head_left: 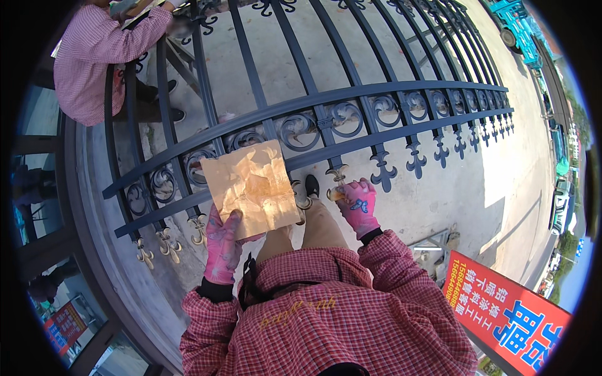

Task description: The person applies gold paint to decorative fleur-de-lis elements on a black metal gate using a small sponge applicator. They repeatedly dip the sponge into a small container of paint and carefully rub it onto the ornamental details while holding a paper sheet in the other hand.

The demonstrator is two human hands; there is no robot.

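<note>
My left hand, in a pink glove, holds up a stiff brown sheet smeared with gold paint. My right hand, also in a pink glove, is closed on something small with a gold tip, and it touches a fleur-de-lis finial at the bottom of a dark metal fence panel. What the small thing is I cannot make out. Finials to the left are gold, while those to the right are dark.
Another person in a pink checked shirt leans over the fence panel at the top left. A red signboard lies at the lower right. Concrete floor lies under the fence, with a blue truck far off.
</note>
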